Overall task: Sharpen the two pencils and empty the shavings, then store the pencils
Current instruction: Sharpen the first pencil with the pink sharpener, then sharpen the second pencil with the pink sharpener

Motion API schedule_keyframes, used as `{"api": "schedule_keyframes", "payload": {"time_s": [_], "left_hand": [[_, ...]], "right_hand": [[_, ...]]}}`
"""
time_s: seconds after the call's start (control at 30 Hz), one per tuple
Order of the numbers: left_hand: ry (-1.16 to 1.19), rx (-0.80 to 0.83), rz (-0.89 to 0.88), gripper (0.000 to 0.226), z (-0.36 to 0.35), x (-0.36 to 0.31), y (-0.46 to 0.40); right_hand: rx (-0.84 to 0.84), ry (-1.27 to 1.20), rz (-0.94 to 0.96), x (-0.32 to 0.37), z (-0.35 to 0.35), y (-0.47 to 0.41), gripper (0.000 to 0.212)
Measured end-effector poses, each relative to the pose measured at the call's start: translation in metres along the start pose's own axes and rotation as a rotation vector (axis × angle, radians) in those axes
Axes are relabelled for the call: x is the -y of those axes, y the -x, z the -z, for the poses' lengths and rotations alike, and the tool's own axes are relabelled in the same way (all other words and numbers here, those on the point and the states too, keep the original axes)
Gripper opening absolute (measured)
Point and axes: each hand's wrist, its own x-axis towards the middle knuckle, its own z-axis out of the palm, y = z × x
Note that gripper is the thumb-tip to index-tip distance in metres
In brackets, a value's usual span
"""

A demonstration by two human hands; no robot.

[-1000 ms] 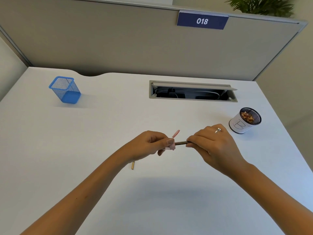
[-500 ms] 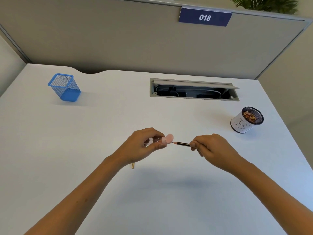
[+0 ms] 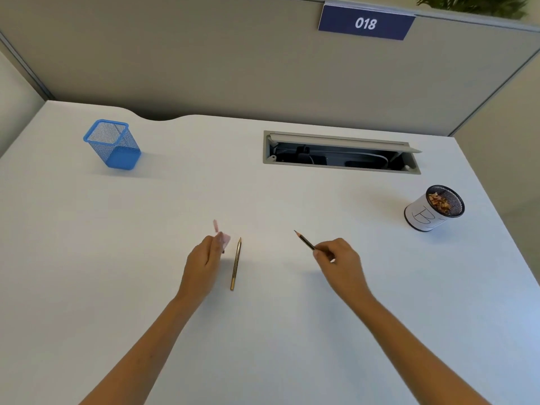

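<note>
Pink sharpener [image 3: 224, 240] and dark pencil [image 3: 304, 240] have separated.

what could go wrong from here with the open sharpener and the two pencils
The pink sharpener in the left hand seems to have its lid flipped open, so shavings could spill on the white desk before reaching the shavings cup far right.
The gold pencil lies loose beside that hand and could get nudged and roll.
The dark pencil in the right hand has an exposed sharp tip that might snap.
</note>
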Motion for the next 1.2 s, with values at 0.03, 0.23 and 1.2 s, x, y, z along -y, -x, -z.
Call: {"api": "schedule_keyframes", "payload": {"time_s": [0.03, 0.23, 1.2], "left_hand": [[-0.025, -0.038, 0.002, 0.036, -0.002, 0.009, -0.001], [-0.203, -0.259, -0.057, 0.047, -0.014, 0.042, -0.001], [-0.065, 0.166, 0.009, 0.044, 0.021, 0.044, -0.005]], "right_hand": [[-0.012, -0.009, -0.044, 0.001, -0.012, -0.001, 0.01], [-0.053, -0.082, -0.242, 0.006, -0.061, -0.008, 0.011], [0.168, 0.122, -0.17, 0.067, -0.142, -0.003, 0.023]]}}
